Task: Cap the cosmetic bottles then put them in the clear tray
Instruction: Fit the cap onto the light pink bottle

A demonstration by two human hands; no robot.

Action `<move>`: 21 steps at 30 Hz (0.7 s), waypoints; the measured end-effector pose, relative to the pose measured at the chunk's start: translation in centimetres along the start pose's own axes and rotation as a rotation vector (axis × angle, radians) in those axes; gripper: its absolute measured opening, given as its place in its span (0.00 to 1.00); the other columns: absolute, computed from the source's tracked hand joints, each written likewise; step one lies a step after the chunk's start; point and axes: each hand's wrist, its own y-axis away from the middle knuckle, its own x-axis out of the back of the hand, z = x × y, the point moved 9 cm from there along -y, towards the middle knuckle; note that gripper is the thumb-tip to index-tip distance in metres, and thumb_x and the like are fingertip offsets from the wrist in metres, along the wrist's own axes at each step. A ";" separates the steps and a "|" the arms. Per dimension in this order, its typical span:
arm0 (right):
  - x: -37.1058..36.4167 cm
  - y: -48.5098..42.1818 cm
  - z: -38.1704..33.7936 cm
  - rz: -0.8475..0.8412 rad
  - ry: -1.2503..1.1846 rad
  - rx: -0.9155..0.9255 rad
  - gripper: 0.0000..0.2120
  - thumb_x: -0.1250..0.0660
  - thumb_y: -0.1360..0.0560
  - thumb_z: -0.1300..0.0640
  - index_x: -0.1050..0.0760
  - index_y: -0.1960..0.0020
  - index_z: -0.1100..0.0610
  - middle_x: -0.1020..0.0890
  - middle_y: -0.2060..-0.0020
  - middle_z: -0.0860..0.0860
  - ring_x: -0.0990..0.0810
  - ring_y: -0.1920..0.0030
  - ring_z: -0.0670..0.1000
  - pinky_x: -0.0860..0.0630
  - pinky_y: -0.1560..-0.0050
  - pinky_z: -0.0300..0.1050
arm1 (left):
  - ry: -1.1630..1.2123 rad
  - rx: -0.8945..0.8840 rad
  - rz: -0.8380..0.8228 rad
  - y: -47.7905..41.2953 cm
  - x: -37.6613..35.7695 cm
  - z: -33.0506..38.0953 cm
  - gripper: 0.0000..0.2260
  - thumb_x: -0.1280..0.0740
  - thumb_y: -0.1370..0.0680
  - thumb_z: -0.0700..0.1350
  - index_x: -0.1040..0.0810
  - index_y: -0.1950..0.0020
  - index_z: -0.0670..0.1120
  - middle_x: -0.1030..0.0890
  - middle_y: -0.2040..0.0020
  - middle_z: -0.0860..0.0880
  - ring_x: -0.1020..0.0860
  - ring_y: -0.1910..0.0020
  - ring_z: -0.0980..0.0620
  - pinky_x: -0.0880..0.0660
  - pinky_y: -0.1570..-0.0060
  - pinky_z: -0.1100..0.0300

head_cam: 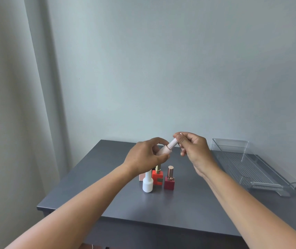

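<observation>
Grey table (pixel 107 203) against a pale wall (pixel 161 69), curtain (pixel 9 105) hanging at the left. Both arms reaching in from below, bare, meeting above the middle of the table.

Left hand (pixel 143 157) curled round the lower body of a pink bottle (pixel 162 150), thumb below, fingers over the top. Bottle held in the air, tilted, upper end pointing up and to the right. Right hand (pixel 193 148) pinching the far end of the ribbed cap (pixel 173 143) between thumb and fingertips, other fingers loosely bent. Cap in line with the bottle and meeting it at a thin gold ring; fully seated or not, impossible to tell.

Below the hands, a tight group standing upright on the table: white bottle (pixel 147 184) in front at the left, orange bottle (pixel 157 177) with a gold cap just behind it, dark red bottle (pixel 169 183) with a rose-gold cap just to the right. Small pink item (pixel 141 177) partly hidden behind the white bottle, kind unclear.

Clear tray (pixel 233 145) on the table's right side, well apart from the group, long side running along the right edge, ribbed floor, nothing visible inside.
</observation>
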 end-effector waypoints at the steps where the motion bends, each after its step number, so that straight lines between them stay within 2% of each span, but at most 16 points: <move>1: -0.2 0.1 -0.1 -0.013 -0.012 -0.003 0.06 0.30 0.24 0.55 0.17 0.54 0.56 0.27 0.74 0.47 0.32 0.73 0.48 0.30 0.70 0.42 | 0.006 0.008 0.001 0.2 0.1 -0.1 0.13 0.31 0.31 0.60 0.25 0.47 0.66 0.17 0.64 0.60 0.20 0.65 0.60 0.20 0.58 0.51; 6: -1.7 0.8 -0.2 -0.092 -0.018 -0.034 0.11 0.27 0.27 0.52 0.19 0.46 0.52 0.19 0.73 0.46 0.29 0.74 0.44 0.29 0.74 0.37 | 0.107 0.058 0.031 1.2 1.3 -1.6 0.12 0.31 0.32 0.60 0.24 0.50 0.62 0.16 0.64 0.58 0.18 0.64 0.60 0.20 0.60 0.54; 10: -2.0 1.5 0.6 -0.100 0.108 -0.039 0.04 0.29 0.26 0.53 0.18 0.51 0.48 0.19 0.72 0.44 0.28 0.74 0.42 0.30 0.74 0.36 | 0.199 0.123 0.083 2.6 3.2 -4.1 0.12 0.28 0.32 0.59 0.22 0.51 0.59 0.15 0.61 0.57 0.18 0.63 0.61 0.25 0.62 0.62; 14: -3.1 2.3 1.5 -0.158 0.224 -0.023 0.06 0.28 0.26 0.58 0.19 0.55 0.47 0.18 0.71 0.42 0.24 0.74 0.37 0.31 0.75 0.29 | 0.255 0.171 0.076 4.5 3.6 -6.5 0.12 0.28 0.36 0.60 0.19 0.54 0.59 0.17 0.61 0.56 0.18 0.63 0.57 0.21 0.66 0.61; 17: -4.6 3.0 2.9 -0.225 0.362 -0.054 0.05 0.27 0.28 0.55 0.21 0.55 0.46 0.17 0.67 0.46 0.25 0.77 0.39 0.31 0.76 0.31 | 0.222 0.216 0.070 5.7 3.4 -8.5 0.10 0.27 0.35 0.56 0.19 0.55 0.57 0.17 0.61 0.56 0.19 0.64 0.58 0.20 0.61 0.60; 19: -5.5 3.4 3.7 -0.244 0.439 -0.062 0.06 0.27 0.28 0.53 0.20 0.52 0.49 0.18 0.67 0.47 0.24 0.77 0.41 0.28 0.73 0.35 | 0.165 0.242 0.047 6.5 2.8 -9.8 0.09 0.27 0.33 0.53 0.19 0.55 0.56 0.17 0.61 0.58 0.20 0.64 0.61 0.23 0.60 0.63; 21: -6.1 3.8 4.1 -0.255 0.514 -0.066 0.10 0.27 0.29 0.51 0.20 0.49 0.51 0.19 0.68 0.45 0.24 0.75 0.41 0.27 0.67 0.37 | 0.123 0.269 0.016 7.2 1.9 -10.9 0.08 0.26 0.33 0.51 0.19 0.56 0.54 0.16 0.60 0.58 0.20 0.62 0.61 0.23 0.58 0.62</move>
